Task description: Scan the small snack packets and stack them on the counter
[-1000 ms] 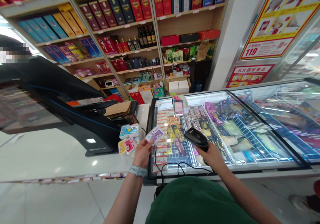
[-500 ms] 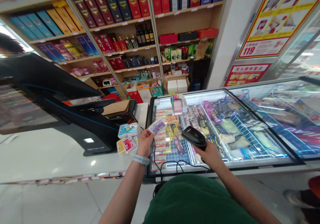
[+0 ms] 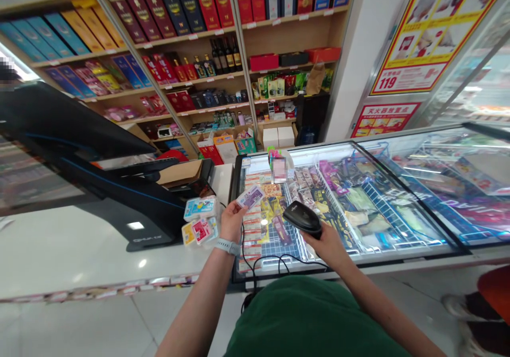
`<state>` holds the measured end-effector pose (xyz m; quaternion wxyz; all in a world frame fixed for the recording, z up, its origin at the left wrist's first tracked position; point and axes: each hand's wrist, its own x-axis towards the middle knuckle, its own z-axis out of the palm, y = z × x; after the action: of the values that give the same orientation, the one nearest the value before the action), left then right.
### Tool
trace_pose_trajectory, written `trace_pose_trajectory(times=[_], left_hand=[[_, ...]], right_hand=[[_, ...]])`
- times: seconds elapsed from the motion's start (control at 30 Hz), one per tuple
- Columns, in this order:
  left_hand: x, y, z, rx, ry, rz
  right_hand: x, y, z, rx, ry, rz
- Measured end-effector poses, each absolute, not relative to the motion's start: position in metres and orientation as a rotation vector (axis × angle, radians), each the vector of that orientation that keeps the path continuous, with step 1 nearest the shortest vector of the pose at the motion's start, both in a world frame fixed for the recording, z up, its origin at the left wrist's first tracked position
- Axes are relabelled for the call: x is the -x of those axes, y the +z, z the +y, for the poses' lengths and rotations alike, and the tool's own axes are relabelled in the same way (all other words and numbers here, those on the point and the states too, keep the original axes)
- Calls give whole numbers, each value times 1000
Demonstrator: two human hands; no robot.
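Note:
My left hand [image 3: 232, 223] pinches a small purple and white packet [image 3: 250, 196], holding it up over the left end of the freezer. My right hand [image 3: 327, 241] grips a black barcode scanner [image 3: 302, 217] whose head points left toward the packet, a short gap between them. The scanner's black cable [image 3: 263, 261] loops down over the freezer's front edge. A few similar small packets, blue [image 3: 199, 207] and pink and yellow [image 3: 198, 231], lie on the white counter [image 3: 71, 251] just left of my left hand.
A black checkout terminal [image 3: 119, 187] stands on the counter at left. A glass-topped chest freezer [image 3: 358, 197] full of packaged goods stretches right. Shelves of boxes and bottles [image 3: 199, 54] fill the back wall. Someone's shoe and red clothing [image 3: 486, 298] show at the lower right.
Both hands have drifted slightly up and left in view, still holding the packet and scanner. The camera has shifted a little to the right.

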<state>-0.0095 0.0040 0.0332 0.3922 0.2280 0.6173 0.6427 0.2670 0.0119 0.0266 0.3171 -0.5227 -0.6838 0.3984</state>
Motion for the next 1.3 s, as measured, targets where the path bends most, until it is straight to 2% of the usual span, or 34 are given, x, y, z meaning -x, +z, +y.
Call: trace_pose_trajectory(times=[1.3], left_hand=[[9, 20, 15, -572, 1605, 1621]], right_hand=[[-263, 37, 16, 1398, 1016, -1923]])
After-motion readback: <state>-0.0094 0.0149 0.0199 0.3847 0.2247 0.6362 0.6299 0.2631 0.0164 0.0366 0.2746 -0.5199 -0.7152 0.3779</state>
